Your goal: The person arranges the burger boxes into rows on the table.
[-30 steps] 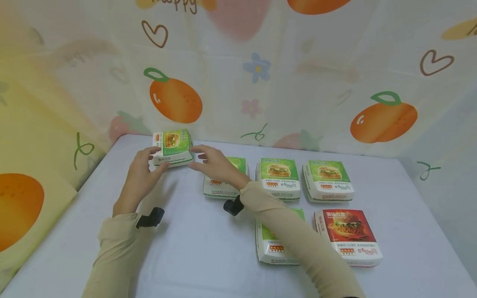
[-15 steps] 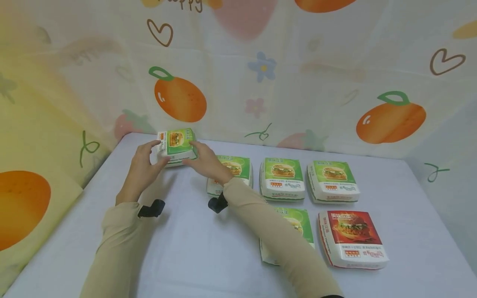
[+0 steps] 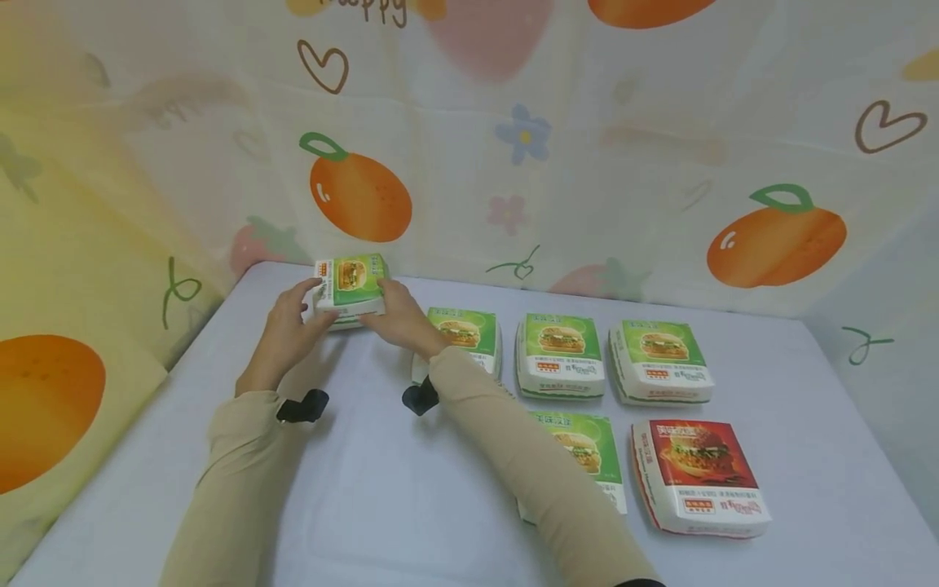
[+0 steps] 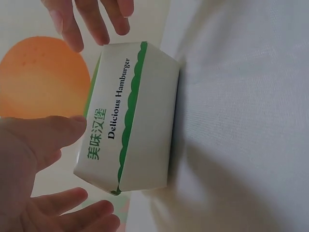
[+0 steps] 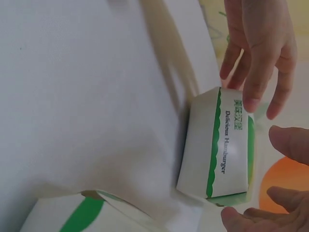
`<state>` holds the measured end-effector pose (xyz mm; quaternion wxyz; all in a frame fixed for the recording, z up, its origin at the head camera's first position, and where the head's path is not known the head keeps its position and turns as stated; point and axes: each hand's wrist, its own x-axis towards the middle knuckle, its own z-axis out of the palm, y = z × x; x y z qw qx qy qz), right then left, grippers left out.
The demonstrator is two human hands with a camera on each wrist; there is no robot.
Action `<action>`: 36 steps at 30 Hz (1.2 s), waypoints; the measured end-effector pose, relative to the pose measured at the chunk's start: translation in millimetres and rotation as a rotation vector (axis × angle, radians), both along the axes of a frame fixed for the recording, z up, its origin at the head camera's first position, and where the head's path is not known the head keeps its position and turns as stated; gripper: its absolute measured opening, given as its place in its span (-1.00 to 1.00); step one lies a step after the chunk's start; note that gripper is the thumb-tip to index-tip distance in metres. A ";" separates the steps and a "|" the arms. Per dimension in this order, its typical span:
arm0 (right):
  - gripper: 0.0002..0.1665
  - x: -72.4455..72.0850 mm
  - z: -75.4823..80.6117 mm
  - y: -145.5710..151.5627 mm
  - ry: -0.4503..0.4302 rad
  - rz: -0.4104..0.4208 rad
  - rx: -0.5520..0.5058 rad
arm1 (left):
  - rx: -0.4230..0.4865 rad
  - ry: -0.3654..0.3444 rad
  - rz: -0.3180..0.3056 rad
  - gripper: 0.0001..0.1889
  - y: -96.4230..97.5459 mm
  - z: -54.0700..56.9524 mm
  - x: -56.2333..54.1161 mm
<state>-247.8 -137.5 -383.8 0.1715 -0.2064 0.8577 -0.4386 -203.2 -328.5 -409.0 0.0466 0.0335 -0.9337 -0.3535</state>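
Note:
A green-and-white hamburger box [image 3: 352,281] sits at the back left of the white table, burger picture up. My left hand [image 3: 282,338] is at its left side, thumb tip right at the top front edge in the left wrist view; the other fingers spread loosely beside the box's end. From the opposite side, my right hand [image 3: 403,318] brackets the box with relaxed, parted fingers. The right wrist view shows its thumb [image 5: 292,145] and fingers [image 5: 280,215] around the near corner. The box's base stands on the cloth in both wrist views.
Three more green boxes stand in a row to the right: one [image 3: 465,326] partly behind my right wrist, one [image 3: 561,346] in the middle, one [image 3: 660,350] farthest right. In front are another green box [image 3: 587,448], partly covered by my sleeve, and a red box [image 3: 700,473]. A printed curtain [image 3: 455,163] hangs behind.
My right hand has come in closer to the box from the right, its fingers now at the box's side. The box has barely shifted. The whole head view has drifted slightly.

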 end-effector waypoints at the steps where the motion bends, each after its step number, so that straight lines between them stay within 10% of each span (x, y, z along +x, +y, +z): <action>1: -0.19 -0.9 0.1 0.5 -0.002 0.006 0.005 | 0.003 -0.013 0.000 -0.30 -0.1 0.0 -0.7; 13: -0.25 -1.1 0.7 1.8 -0.046 0.058 0.028 | 0.040 -0.038 -0.015 -0.33 -2.4 -5.3 -1.3; 21: -0.24 4.8 7.1 2.3 0.012 0.224 0.091 | 0.019 -0.031 0.015 -0.36 -9.2 -4.3 12.5; 36: -0.22 20.5 6.3 6.4 0.029 0.289 0.099 | -0.007 -0.034 0.009 -0.36 -11.2 1.3 37.9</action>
